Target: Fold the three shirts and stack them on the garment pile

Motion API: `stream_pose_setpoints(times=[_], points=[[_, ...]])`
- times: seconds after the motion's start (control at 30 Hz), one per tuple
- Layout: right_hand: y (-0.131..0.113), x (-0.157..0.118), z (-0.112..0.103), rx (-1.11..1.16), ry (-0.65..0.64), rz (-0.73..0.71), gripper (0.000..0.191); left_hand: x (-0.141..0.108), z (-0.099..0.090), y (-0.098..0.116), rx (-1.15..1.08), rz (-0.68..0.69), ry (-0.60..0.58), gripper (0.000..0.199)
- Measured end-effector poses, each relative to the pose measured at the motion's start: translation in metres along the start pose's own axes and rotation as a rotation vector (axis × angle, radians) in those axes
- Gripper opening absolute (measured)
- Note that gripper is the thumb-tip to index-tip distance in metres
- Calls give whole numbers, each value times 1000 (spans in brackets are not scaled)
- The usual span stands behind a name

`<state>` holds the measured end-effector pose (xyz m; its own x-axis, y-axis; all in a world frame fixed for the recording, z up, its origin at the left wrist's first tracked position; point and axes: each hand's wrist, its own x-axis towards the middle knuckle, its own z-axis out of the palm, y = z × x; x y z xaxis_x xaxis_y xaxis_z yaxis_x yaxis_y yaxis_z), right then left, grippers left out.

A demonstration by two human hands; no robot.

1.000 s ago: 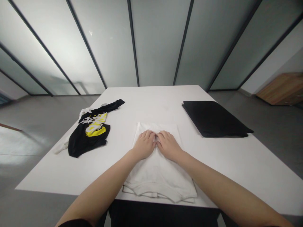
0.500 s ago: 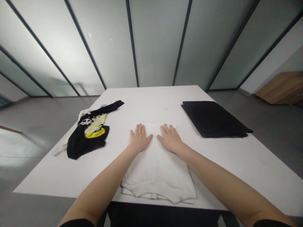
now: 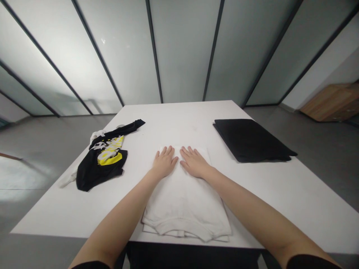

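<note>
A white T-shirt point(image 3: 185, 205), folded into a neat block, lies at the near edge of the table with its neckline toward me. My left hand point(image 3: 165, 161) rests flat on the far left part of the shirt, fingers stretched forward. Beside it, my right hand point(image 3: 195, 161) lies flat on the far right part, its thumb pointing toward the left one. Neither hand grips the cloth. The shirt's far edge is partly covered by my fingers and blends into the white tabletop.
The white table point(image 3: 174, 123) carries a crumpled black garment point(image 3: 98, 170) with a yellow and white print on the left, partly over some white cloth point(image 3: 68, 179). Flat black folded fabric point(image 3: 252, 142) lies on the right. Frosted glass panels point(image 3: 182, 48) stand behind the table.
My right hand has slid a little to the left, closer to my left hand. Both stay flat on the T-shirt. The view has shifted slightly.
</note>
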<state>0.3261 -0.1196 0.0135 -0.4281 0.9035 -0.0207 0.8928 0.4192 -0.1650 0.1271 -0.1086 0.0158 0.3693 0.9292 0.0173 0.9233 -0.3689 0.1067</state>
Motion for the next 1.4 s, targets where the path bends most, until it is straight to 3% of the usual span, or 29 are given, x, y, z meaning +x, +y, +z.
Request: stream_pose_setpoints(times=[0.23,0.43,0.6,0.73,0.9,1.03,1.23,1.4], points=[[12,7,-1,3,34,232,73,16,3,0,48,-265,36,81],[46,8,1,2,57,315,65,31,-1,-18,66,-468,73,70],[73,1,-6,-8,137,435,54,26,-12,-30,53,-451,141,49],[78,-7,-20,-3,219,539,44,24,-18,-31,75,-476,145,41],[73,-14,-39,84,85,663,49,22,-22,-29,33,-472,54,44],[72,-15,-41,163,12,669,53,22,-24,-28,-22,-455,59,39],[84,-9,-32,342,168,637,24,26,-22,-32,-152,-468,94,27],[95,-10,-30,585,220,575,23,30,-18,-42,-339,-428,151,21]])
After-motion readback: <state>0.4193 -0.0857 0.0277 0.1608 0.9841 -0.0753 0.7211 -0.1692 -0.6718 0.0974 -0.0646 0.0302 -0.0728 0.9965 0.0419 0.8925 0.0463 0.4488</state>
